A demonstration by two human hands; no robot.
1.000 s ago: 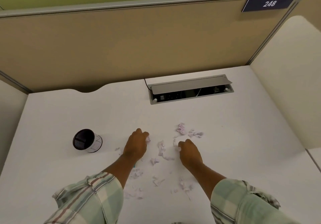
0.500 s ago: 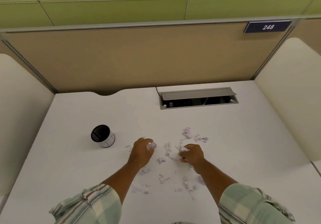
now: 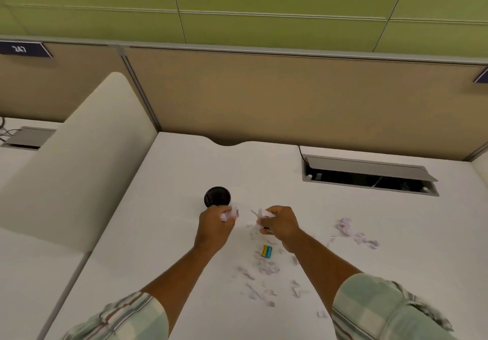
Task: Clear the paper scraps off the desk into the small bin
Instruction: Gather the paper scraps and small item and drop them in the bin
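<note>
Both fists, left hand (image 3: 215, 227) and right hand (image 3: 280, 223), now clutch paper scraps (image 3: 266, 268) beside the small bin (image 3: 217, 196) on the white desk (image 3: 163, 207).

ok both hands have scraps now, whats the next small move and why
Probably carry the left hand forward over the small bin and let go. Its grip is closed on a wad of scraps just short of the bin's open mouth. The right hand can follow; more loose scraps lie on the desk.
</note>
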